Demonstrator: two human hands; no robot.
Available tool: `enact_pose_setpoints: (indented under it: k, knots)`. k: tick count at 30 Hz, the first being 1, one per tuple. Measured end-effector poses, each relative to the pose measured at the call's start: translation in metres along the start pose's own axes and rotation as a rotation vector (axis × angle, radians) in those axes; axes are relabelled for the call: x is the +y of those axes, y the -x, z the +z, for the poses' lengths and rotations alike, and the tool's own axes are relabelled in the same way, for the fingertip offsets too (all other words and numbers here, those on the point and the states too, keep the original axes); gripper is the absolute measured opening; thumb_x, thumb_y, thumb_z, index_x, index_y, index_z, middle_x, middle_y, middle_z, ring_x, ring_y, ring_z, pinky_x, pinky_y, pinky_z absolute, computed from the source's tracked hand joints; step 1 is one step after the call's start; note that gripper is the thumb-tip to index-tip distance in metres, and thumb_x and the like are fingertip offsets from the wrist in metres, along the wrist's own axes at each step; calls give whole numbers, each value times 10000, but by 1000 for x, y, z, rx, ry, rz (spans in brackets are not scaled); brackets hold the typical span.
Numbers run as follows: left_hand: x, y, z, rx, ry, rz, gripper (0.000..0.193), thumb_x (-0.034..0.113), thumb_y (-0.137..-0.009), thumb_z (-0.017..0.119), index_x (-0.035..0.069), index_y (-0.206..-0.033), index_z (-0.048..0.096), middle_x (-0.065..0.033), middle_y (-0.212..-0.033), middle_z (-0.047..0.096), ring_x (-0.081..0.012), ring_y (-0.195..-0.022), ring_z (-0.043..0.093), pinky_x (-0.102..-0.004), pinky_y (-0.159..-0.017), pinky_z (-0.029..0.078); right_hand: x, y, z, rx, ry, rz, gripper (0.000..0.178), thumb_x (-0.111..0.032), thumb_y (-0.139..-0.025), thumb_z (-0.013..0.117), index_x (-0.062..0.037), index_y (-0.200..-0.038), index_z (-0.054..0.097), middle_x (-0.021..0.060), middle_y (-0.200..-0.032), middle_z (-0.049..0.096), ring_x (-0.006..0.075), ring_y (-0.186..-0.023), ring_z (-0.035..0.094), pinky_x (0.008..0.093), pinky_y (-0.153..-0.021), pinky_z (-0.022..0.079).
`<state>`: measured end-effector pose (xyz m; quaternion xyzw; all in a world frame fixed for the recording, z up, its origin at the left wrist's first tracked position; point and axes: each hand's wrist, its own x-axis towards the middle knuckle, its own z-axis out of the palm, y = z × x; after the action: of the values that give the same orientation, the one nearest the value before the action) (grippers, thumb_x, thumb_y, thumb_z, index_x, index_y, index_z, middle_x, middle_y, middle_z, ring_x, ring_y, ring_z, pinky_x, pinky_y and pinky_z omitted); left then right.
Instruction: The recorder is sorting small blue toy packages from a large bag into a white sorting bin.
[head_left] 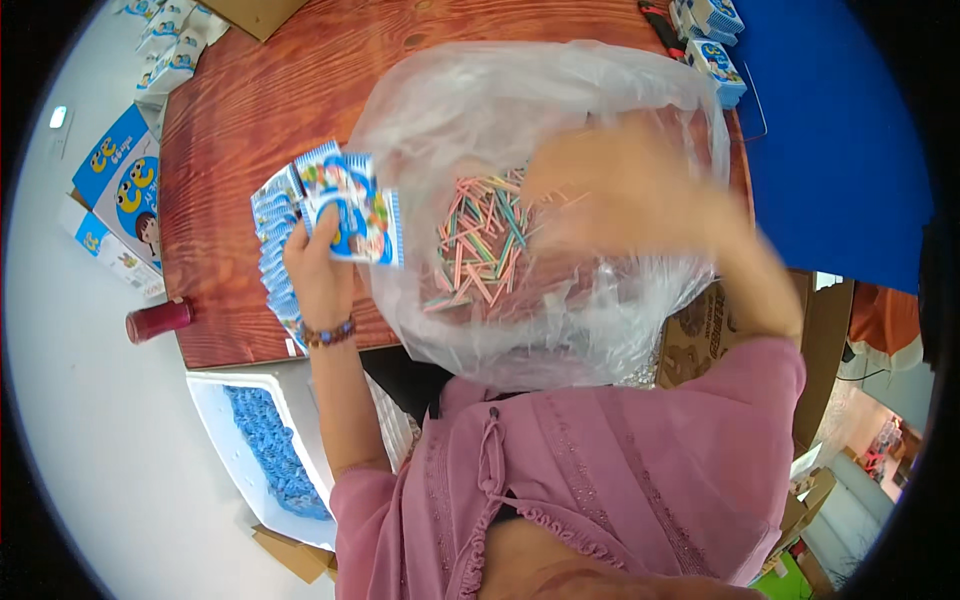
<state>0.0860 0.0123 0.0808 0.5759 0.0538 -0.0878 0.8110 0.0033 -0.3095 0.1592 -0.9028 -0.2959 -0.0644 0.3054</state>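
Wooden tabletop (215,310): toward near-left corner, your left hand (322,270) is pinching blue-white packets (372,230), nearly closed; your right hand (610,190) is showing blurred beside coloured sticks (480,240), grip indeterminable.

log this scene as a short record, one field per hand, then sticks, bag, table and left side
left hand: holding a flat blue-and-white printed packet
right hand: motion-blurred over the bag, grip unclear
sticks: loose pile of thin pastel-coloured sticks
bag: large crumpled clear plastic bag, around the sticks
table: reddish-brown wood-grain table
left side: white box with blue contents
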Motion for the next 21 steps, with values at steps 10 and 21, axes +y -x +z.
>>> enact_pose_setpoints:
  k: [10, 21]
  knots:
    - [3, -17, 11, -65, 238, 17, 190, 22, -877, 662, -13, -1064, 646, -81, -1034, 689, -146, -921, 657, -311, -816, 528, -99, 92, 186, -165, 212, 396, 793, -218, -692, 741, -70, -1390, 396, 154, -1344, 465, 361, -1236, 453, 495, -982, 383]
    - [60, -50, 89, -303, 283, 164, 205, 38, -869, 671, -58, -1046, 633, -89, -1032, 676, -159, -901, 653, -306, -802, 524, 31, 18, 36, 444, 136, 256, 314, 56, -776, 495, 16, -1055, 634, 159, -951, 659, 241, -874, 625, 323, -767, 481]
